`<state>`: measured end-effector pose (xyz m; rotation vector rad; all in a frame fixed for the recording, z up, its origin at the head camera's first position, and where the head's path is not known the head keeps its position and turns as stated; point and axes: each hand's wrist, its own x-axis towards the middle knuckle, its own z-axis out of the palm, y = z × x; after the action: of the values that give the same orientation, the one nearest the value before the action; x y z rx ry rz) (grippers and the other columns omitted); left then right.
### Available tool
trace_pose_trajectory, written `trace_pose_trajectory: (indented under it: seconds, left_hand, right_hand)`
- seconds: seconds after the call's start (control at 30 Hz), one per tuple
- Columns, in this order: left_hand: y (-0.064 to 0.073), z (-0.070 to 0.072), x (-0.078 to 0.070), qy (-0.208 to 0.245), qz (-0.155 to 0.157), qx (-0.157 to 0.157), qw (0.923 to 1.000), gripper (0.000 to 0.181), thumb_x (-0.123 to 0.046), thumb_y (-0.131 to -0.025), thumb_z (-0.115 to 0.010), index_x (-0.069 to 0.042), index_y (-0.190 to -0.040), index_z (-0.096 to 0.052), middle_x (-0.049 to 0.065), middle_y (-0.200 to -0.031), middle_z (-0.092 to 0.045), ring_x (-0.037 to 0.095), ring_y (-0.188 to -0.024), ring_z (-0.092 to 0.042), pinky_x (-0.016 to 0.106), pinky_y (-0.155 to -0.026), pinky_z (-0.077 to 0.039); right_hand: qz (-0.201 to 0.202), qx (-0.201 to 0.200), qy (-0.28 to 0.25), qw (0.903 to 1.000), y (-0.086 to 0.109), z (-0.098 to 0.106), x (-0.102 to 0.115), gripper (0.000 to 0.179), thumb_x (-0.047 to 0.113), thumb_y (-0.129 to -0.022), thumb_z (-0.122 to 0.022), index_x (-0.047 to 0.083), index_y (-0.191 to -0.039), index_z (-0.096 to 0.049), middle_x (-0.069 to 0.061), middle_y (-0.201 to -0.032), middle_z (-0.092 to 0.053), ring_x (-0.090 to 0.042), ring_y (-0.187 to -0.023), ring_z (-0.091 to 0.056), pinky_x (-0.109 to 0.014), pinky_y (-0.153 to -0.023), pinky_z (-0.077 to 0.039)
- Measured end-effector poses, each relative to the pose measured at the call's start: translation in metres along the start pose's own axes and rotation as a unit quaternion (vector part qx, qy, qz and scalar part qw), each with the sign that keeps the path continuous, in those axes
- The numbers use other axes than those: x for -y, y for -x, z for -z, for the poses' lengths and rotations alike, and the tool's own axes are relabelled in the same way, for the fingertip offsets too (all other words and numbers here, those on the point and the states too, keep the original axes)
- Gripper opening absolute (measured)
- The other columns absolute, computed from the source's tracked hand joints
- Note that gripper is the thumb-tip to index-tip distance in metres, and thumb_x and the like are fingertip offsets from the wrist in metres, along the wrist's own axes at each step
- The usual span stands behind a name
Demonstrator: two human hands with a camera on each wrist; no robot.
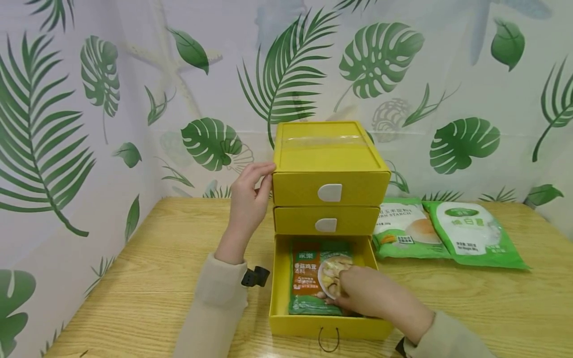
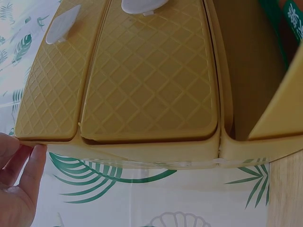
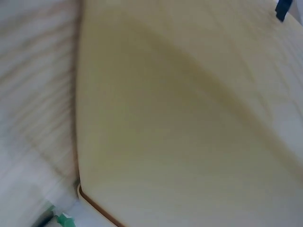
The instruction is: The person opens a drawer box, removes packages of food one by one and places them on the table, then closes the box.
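A yellow drawer box [image 1: 331,186] stands on the table, its bottom drawer [image 1: 331,326] pulled out. Inside that drawer lies a green and orange soup mix packet [image 1: 309,278] with a bowl of food pictured on it. My right hand [image 1: 369,293] reaches over the drawer's front right and pinches the packet's lower right part; its fingertips are partly hidden. At the box's upper left edge, my left hand [image 1: 250,199] touches the corner with nearly straight fingers, also seen in the left wrist view as a hand [image 2: 21,184]. The right wrist view shows mostly the blurred yellow drawer wall [image 3: 165,118].
Right of the box lie two green and white bags, a corn starch bag [image 1: 409,228] and another bag [image 1: 476,231]. The upper two drawers, with white tabs [image 1: 330,193], are closed. A dark loop [image 1: 329,343] hangs on the open drawer's front. A leaf-patterned cloth [image 1: 215,99] stands behind.
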<state>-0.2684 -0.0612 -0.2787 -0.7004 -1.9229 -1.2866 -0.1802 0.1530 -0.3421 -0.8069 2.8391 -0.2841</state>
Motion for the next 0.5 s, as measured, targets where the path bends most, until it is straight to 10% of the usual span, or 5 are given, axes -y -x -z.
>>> trace_pose_trajectory:
  seconds: [0.5]
  left_hand:
    - [0.0001, 0.0003, -0.0004, -0.002, -0.006, 0.001, 1.0000, 0.019, 0.006, -0.086, -0.051, 0.007, -0.101, -0.063, 0.016, -0.100, -0.059, 0.023, -0.090, -0.058, 0.025, -0.058, -0.052]
  right_hand:
    - [-0.038, 0.009, -0.042, 0.9984, -0.0050, -0.0012, 0.0090, 0.017, 0.021, -0.079, -0.065, 0.007, -0.076, -0.055, 0.001, -0.059, -0.047, -0.013, -0.048, -0.044, -0.029, -0.044, -0.037]
